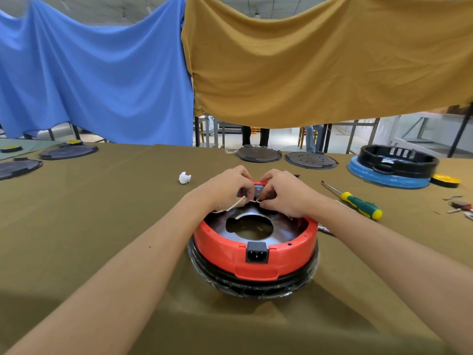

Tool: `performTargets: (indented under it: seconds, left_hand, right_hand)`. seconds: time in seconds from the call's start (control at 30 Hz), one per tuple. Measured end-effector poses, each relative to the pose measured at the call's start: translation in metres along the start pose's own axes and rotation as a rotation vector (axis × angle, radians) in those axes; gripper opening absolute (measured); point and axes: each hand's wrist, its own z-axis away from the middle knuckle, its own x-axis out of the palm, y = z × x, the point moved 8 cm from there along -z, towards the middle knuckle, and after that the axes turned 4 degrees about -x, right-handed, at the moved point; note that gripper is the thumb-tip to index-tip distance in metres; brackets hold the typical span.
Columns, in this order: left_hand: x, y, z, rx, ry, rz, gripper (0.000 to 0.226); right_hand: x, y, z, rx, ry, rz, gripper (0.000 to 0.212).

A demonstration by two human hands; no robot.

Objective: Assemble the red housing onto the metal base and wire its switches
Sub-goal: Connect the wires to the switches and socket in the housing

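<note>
1. Since the red housing (256,254) already sits seated on the metal base (256,226) near the front edge of the table (102,226), the mounting half of the task looks done; the black power socket (256,252) faces the person, and a plastic-wrapped black rim (253,285) lies under the housing.
2. Beyond the base's round centre opening, both hands work at the housing's far wall, so wiring appears to be the step in hand and unfinished.
3. At that wall, the left hand (227,188) has its grip closed, pinching a white wire (235,204) that trails back to the left.
4. Just beside it, the right hand (284,193) has curled fingers pinching the wire end at the grey switch (258,188); whether the terminal is seated cannot be told.
5. Further right, a green-and-yellow screwdriver (361,204) lies untouched, suggesting fastening may remain.
6. Farthest off, dark discs (258,153) and another blue-and-black unit (391,167) wait along the table's back edge.
</note>
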Motion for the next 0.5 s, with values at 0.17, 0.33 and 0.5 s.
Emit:
performTargets:
  seconds: [0.17,0.33,0.5]
  left_hand:
    - [-0.0003,-0.0012,0.0002,-0.005,0.003,0.0,0.008]
    - [0.001,-0.0021,-0.0003,-0.008,-0.004,-0.009,0.008]
    - [0.0007,-0.0016,0.0002,-0.002,-0.019,-0.009,0.01]
  right_hand:
    - [-0.0024,0.0041,-0.0007,0.037,0.023,-0.064,0.009]
    - [-0.0014,-0.0002,0.0003,0.037,0.018,-0.001,0.012]
    - [0.002,-0.0034,0.0008,0.01,-0.023,0.074,0.017]
